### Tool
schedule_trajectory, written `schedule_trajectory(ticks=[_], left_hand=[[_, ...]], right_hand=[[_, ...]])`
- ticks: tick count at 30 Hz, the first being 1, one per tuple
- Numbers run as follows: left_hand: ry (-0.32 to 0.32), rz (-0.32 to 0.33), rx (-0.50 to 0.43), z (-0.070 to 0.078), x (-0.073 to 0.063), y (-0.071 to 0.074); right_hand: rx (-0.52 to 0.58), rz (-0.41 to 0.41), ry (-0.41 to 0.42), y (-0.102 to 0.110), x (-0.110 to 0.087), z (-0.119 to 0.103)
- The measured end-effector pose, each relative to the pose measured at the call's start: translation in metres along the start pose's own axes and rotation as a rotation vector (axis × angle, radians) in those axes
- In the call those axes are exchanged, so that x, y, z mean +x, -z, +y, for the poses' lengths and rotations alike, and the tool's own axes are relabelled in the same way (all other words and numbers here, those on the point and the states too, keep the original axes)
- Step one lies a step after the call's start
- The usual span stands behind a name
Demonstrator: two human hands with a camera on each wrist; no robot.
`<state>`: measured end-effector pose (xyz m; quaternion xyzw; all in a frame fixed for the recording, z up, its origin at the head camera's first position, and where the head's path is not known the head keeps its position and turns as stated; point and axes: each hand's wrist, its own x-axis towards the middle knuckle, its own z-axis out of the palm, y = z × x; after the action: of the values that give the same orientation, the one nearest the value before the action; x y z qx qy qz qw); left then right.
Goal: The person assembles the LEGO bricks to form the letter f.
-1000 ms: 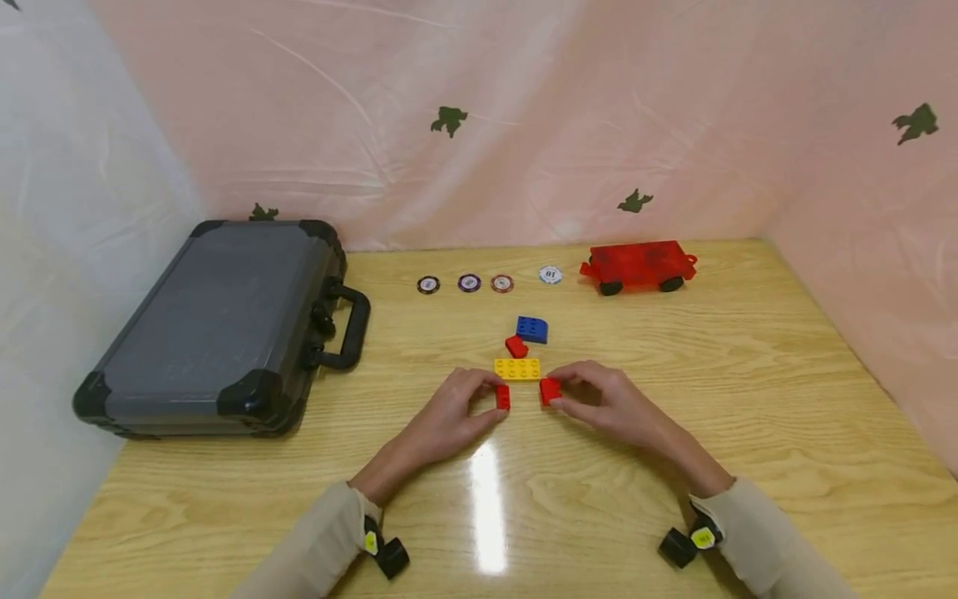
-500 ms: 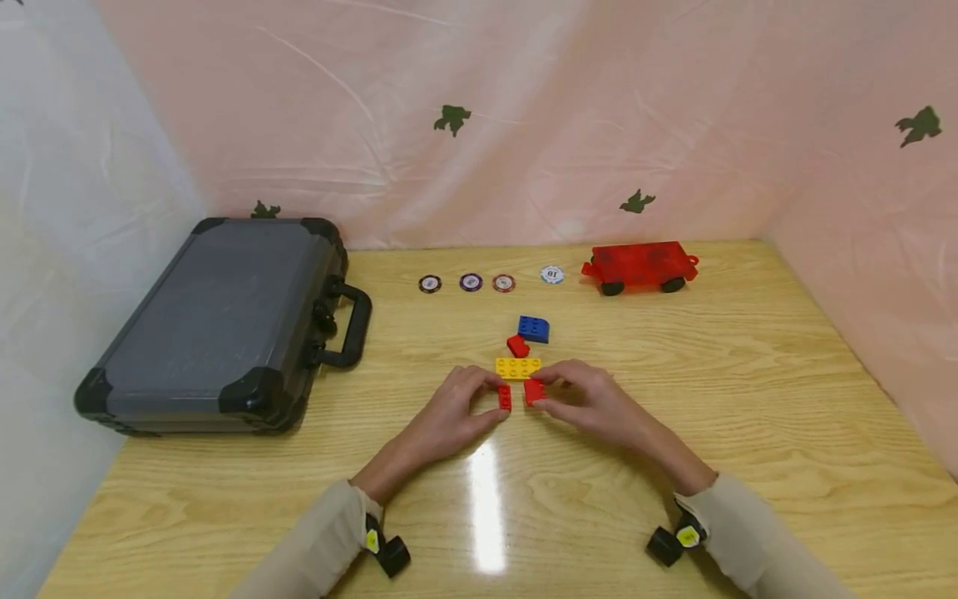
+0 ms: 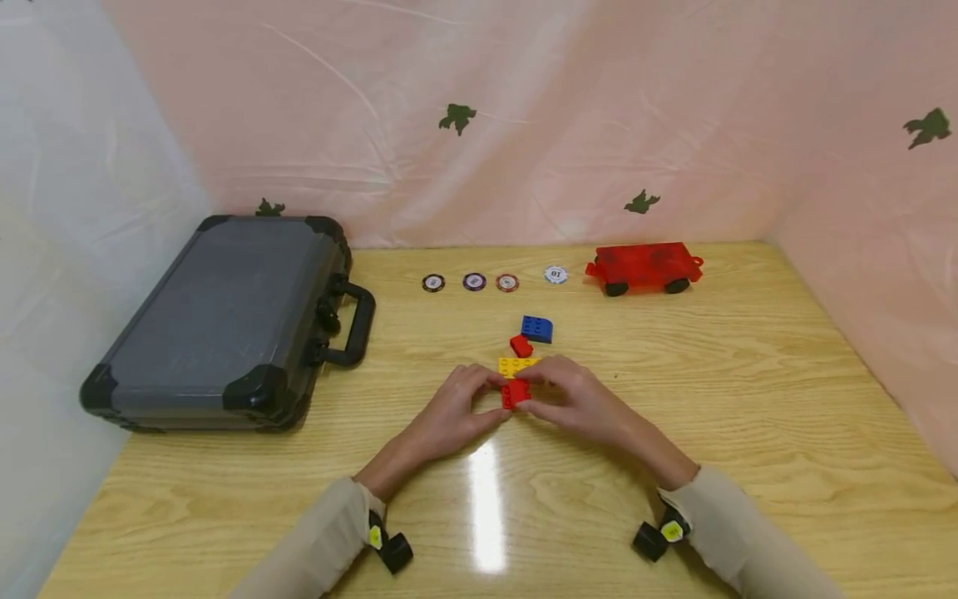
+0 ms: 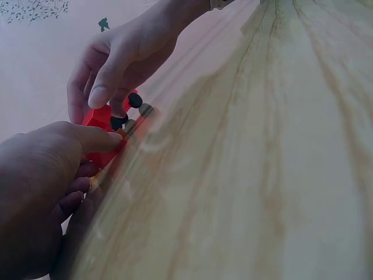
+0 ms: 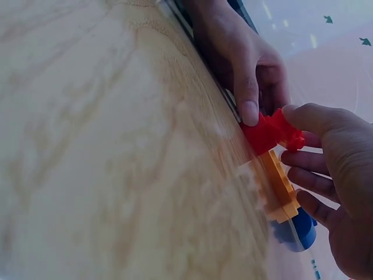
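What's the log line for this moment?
left hand: pinches red brick | right hand: pinches second red brick | yellow brick: just beyond

Left red brick (image 3: 506, 397), right red brick (image 3: 520, 391): you partly cover both; you cannot tell whether they are joined or just touching.
Yellow brick (image 3: 514, 367): right end hidden from your head view by your right grip (image 3: 580, 401).
Black chip (image 3: 433, 283), purple chip (image 3: 475, 282): print too small for you to read.
Left grip (image 4: 41, 175): cut by the left edge of your left wrist view.
Counter (image 3: 224, 516): near edge below your head view.
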<state>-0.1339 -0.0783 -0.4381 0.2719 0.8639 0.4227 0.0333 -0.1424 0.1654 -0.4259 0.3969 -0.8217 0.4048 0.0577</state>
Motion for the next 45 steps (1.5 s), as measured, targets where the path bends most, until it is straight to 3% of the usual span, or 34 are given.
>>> schedule_trajectory(ticks=[19,34,45], left_hand=[[-0.012,0.007,0.009,-0.002,0.003,-0.001],[-0.021,0.013,0.032,-0.002,0.003,-0.001],[-0.022,0.014,0.030,-0.002,0.002,0.000]], right_hand=[[-0.001,-0.023,-0.053,-0.003,0.008,-0.006],[-0.153,0.004,-0.003,-0.007,0.012,-0.009],[-0.147,-0.012,-0.001,-0.009,0.013,-0.009]])
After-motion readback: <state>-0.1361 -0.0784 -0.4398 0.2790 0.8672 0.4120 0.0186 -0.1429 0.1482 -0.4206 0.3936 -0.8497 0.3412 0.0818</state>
